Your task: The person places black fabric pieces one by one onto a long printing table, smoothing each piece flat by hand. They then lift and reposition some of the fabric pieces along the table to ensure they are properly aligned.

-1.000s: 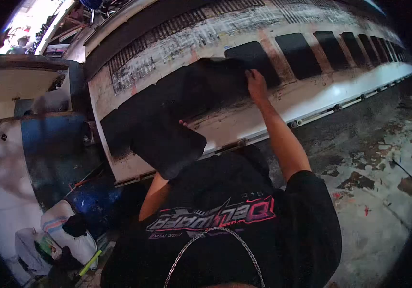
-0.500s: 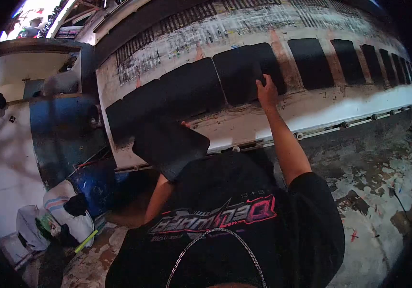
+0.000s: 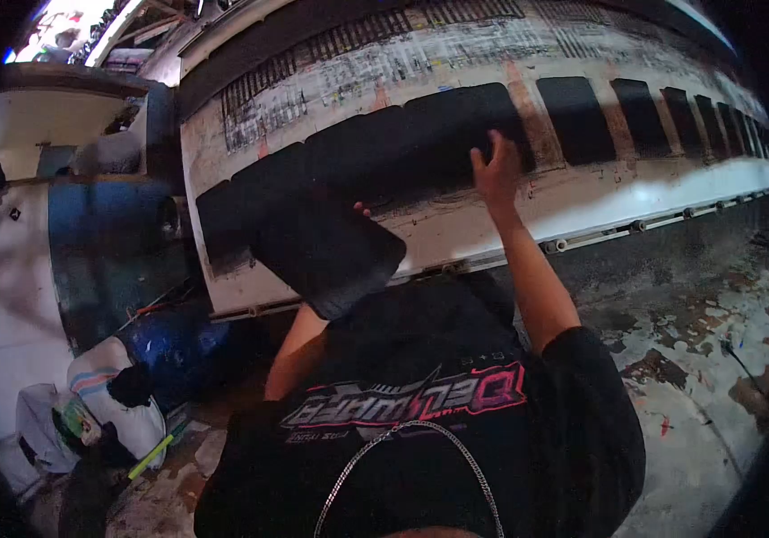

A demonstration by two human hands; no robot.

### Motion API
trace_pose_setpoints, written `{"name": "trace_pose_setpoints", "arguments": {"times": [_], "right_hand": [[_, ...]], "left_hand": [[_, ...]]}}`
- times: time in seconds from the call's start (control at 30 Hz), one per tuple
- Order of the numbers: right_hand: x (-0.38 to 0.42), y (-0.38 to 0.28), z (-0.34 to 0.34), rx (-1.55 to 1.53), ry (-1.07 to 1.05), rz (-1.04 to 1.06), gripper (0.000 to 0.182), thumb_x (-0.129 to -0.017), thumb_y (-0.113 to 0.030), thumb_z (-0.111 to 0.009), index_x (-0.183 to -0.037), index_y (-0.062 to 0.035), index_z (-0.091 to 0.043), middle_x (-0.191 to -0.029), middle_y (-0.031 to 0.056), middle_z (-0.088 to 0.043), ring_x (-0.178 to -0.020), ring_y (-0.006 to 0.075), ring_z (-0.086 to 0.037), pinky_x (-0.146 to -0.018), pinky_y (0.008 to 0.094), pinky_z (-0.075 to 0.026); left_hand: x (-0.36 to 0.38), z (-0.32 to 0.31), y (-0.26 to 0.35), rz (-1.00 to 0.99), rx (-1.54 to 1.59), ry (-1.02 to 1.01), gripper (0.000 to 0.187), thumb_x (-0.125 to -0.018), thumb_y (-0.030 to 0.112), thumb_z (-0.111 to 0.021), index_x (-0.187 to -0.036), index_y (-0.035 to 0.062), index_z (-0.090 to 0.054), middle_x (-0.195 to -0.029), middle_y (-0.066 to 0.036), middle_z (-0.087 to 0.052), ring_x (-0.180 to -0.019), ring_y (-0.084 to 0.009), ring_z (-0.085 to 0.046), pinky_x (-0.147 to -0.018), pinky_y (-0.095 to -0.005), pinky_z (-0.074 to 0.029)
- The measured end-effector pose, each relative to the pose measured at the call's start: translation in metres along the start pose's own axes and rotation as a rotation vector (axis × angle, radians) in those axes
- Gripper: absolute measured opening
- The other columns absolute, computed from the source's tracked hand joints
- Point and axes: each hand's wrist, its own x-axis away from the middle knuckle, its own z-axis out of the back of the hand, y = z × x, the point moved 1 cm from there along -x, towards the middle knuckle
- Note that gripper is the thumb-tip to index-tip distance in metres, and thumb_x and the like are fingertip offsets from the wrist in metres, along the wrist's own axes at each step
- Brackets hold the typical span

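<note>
My left hand (image 3: pixel 362 209) is mostly hidden under a stack or piece of dark, flat, rounded material (image 3: pixel 335 255); only its fingertips show at the upper edge. That piece is held tilted in front of my body, over the near edge of the table. My right hand (image 3: pixel 497 175) is over the lower right part of a black flat panel (image 3: pixel 465 117) on the table, thumb and fingers apart, with nothing visible between them. More black panels (image 3: pixel 353 148) lie side by side to the left, their borders hard to make out.
The long, paint-streaked table (image 3: pixel 456 215) has a rail with rollers (image 3: pixel 555 245) along its front. Further black panels (image 3: pixel 575 117) run off to the right in a row. At lower left stand a blue drum (image 3: pixel 169 345) and a white sack (image 3: pixel 102 368) on the worn floor (image 3: pixel 671 359).
My right hand has lifted and opened from its pinch near the panel's lower right. The dark piece on my left hand has shifted slightly to the right.
</note>
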Motion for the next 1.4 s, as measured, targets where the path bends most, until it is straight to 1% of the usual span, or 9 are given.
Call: {"name": "trace_pose_setpoints", "arguments": {"times": [0.1,0.17,0.5,0.57,0.8,1.0,1.07,1.23,1.4], "right_hand": [[0.026,-0.052,0.015,-0.555,-0.634,-0.169,0.045,-0.091,-0.042,-0.075,-0.118,-0.0072,-0.067,-0.108,0.0172,-0.071,-0.096,0.0349,-0.069,-0.087,0.0460,-0.052],[0.056,-0.073,0.018,-0.562,-0.787,-0.120,0.048,-0.090,-0.049,-0.075,-0.111,-0.0066,-0.069,-0.101,0.0170,-0.072,-0.090,0.0323,-0.069,-0.082,0.0447,-0.052],[0.041,-0.052,0.084,-0.153,-0.721,-0.008,0.037,-0.099,-0.045,-0.065,-0.099,-0.0087,-0.066,-0.090,0.0206,-0.069,-0.091,0.0430,-0.067,-0.075,0.0494,-0.050],[0.025,-0.031,0.091,-0.169,-0.665,0.062,0.037,-0.103,-0.044,-0.057,-0.106,-0.0086,-0.068,-0.094,0.0228,-0.071,-0.092,0.0466,-0.067,-0.078,0.0554,-0.051],[-0.049,0.039,0.130,-0.569,-0.583,0.168,0.027,-0.101,-0.030,-0.065,-0.105,-0.0041,-0.066,-0.095,0.0200,-0.073,-0.094,0.0436,-0.069,-0.075,0.0495,-0.052],[-0.100,0.089,0.162,-0.460,-0.507,0.111,0.024,-0.100,-0.025,-0.067,-0.112,-0.0032,-0.066,-0.095,0.0213,-0.071,-0.090,0.0354,-0.072,-0.078,0.0426,-0.054],[-0.119,0.126,0.155,-0.609,-0.388,-0.150,0.026,-0.100,-0.027,-0.067,-0.112,-0.0039,-0.065,-0.100,0.0222,-0.072,-0.097,0.0380,-0.071,-0.083,0.0460,-0.054],[-0.146,0.253,0.102,-0.558,-0.197,-0.218,0.030,-0.100,-0.029,-0.068,-0.113,-0.0023,-0.065,-0.104,0.0199,-0.072,-0.097,0.0366,-0.071,-0.086,0.0437,-0.053],[-0.139,0.282,0.094,-0.270,-0.182,-0.330,0.035,-0.100,-0.033,-0.068,-0.118,-0.0036,-0.064,-0.106,0.0175,-0.072,-0.100,0.0356,-0.070,-0.086,0.0447,-0.053]], "left_hand": [[-0.022,-0.054,-0.002,-0.049,-0.103,-0.076,0.054,-0.108,0.019,-0.049,-0.158,0.0072,-0.033,-0.158,-0.013,-0.043,-0.145,-0.0231,-0.044,-0.125,-0.0370,-0.033],[-0.029,-0.073,-0.008,-0.088,-0.295,-0.097,0.053,-0.108,0.016,-0.049,-0.157,0.0059,-0.035,-0.156,-0.013,-0.045,-0.142,-0.0230,-0.047,-0.123,-0.0363,-0.036],[-0.053,-0.094,-0.055,0.143,0.058,-0.145,0.052,-0.107,0.016,-0.049,-0.157,0.0051,-0.036,-0.155,-0.013,-0.046,-0.141,-0.0230,-0.048,-0.123,-0.0364,-0.036],[-0.062,-0.103,-0.069,0.162,0.098,-0.128,0.052,-0.107,0.016,-0.049,-0.156,0.0050,-0.036,-0.154,-0.013,-0.047,-0.141,-0.0230,-0.048,-0.123,-0.0364,-0.036],[-0.116,-0.170,-0.122,0.159,0.219,-0.081,0.051,-0.107,0.015,-0.049,-0.156,0.0044,-0.037,-0.153,-0.013,-0.047,-0.140,-0.0231,-0.049,-0.123,-0.0364,-0.036],[-0.145,-0.218,-0.162,0.137,0.366,-0.038,0.051,-0.107,0.015,-0.049,-0.155,0.0040,-0.038,-0.153,-0.014,-0.048,-0.139,-0.0231,-0.049,-0.123,-0.0365,-0.036],[-0.144,-0.226,-0.170,0.122,0.424,-0.013,0.051,-0.107,0.015,-0.049,-0.155,0.0038,-0.038,-0.152,-0.014,-0.048,-0.139,-0.0232,-0.049,-0.122,-0.0365,-0.036],[-0.123,-0.235,-0.176,0.090,0.530,0.084,0.050,-0.107,0.014,-0.049,-0.155,0.0034,-0.039,-0.152,-0.014,-0.049,-0.138,-0.0232,-0.050,-0.122,-0.0365,-0.036],[-0.105,-0.214,-0.177,0.041,0.253,0.125,0.044,-0.109,0.021,-0.046,-0.150,0.0024,-0.045,-0.145,-0.014,-0.054,-0.134,-0.0245,-0.053,-0.119,-0.0378,-0.040]]}}
